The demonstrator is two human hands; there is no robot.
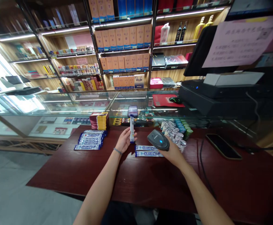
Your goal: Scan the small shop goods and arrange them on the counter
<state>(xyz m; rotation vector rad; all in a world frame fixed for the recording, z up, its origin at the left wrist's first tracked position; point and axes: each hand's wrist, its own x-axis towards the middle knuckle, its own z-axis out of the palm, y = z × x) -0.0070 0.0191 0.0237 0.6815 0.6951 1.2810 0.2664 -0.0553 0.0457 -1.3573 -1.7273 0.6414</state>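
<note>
Held upright in my left hand is a slim blue-and-white packet, gripped between thumb and fingers. My right hand is wrapped round the handle of a dark barcode scanner, whose blue light is lit; the scanner's head points left toward the packet, apart from it. Beneath and left of the scanner lie two similar packets, side by side on the dark red table, their right ends partly covered by the scanner and hand. Several more such packets lie in an overlapping row on the left.
A stack of red-and-yellow packs stands behind the left row. Several cans are grouped behind the scanner. A phone and a cable lie on the right. A glass counter borders the table's far side, with a monitor beyond.
</note>
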